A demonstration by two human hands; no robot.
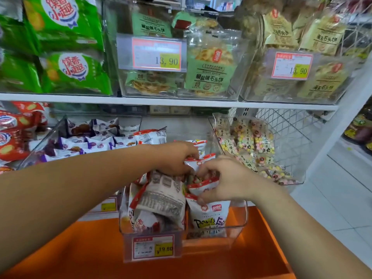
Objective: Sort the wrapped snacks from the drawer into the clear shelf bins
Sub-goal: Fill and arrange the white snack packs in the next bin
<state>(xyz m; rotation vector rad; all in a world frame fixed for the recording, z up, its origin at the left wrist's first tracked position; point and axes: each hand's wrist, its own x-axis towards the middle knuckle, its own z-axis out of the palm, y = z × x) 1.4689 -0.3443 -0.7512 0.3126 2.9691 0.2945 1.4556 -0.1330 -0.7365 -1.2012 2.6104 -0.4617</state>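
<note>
A clear bin point(237, 222) on the lower shelf, pulled out over an orange drawer point(84, 248), is packed with red-and-white wrapped snack packs point(163, 200). My left hand point(177, 158) reaches into the bin from the left, fingers curled on a small red-and-white pack point(193, 163). My right hand point(223, 178) comes in from the right and pinches another red-edged pack point(203, 187) at the top of the pile. The two hands nearly touch above the bin's middle. A pack with "Powers" lettering point(209, 218) stands upright at the bin's front right.
A price tag reading 19.80 point(154, 247) hangs on the bin's front. To the left is a bin of purple-and-white packs point(90, 141), to the right a bin of pastel candy bags point(249, 143). The upper shelf point(161, 101) carries bins of green and tan cracker bags.
</note>
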